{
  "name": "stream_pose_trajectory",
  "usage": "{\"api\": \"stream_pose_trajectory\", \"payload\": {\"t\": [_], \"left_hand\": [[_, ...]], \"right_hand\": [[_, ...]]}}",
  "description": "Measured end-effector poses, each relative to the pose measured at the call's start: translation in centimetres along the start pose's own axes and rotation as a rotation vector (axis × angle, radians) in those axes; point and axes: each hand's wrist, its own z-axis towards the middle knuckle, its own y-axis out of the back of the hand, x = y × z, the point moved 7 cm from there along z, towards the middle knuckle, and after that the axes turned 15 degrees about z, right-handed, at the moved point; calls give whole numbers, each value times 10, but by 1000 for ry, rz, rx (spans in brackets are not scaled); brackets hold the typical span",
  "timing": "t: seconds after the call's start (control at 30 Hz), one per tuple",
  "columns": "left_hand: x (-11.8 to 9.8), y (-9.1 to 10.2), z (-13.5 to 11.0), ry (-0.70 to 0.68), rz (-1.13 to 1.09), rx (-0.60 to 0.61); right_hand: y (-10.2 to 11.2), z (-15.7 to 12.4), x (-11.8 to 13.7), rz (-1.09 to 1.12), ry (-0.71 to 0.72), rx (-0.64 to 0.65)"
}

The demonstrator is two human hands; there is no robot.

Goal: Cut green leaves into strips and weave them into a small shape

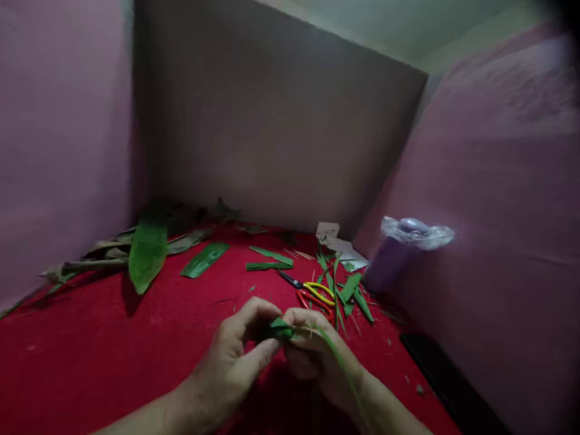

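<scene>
My left hand (231, 359) pinches a small folded green leaf bundle (281, 330) between thumb and fingers, low in the middle of the view. Closed on the other end of that bundle is my right hand (319, 344). A thin light-green leaf strip (336, 350) trails from the fingertips over the right hand and wrist. Part of the bundle is hidden by the fingers. Just beyond the hands lies a pair of scissors (312, 292) with one red and one yellow handle, its dark blades pointing to the upper left.
The red cloth (113, 362) bears cut leaf pieces (351, 287), a wide leaf piece (205, 260), a long leaf (147, 251) and dry leaves (99, 254). White papers (344, 249), a purple container (392, 263) with clear plastic and a black flat object (446, 374) stand or lie rightward. Walls enclose three sides.
</scene>
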Motion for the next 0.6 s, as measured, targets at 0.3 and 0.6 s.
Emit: {"api": "stream_pose_trajectory", "payload": {"t": [0.3, 0.6], "left_hand": [[-18, 7, -9, -255, 313, -193], [2, 3, 1, 162, -73, -28]], "right_hand": [[0, -2, 0, -2, 24, -12], [1, -1, -3, -27, 20, 20]]}}
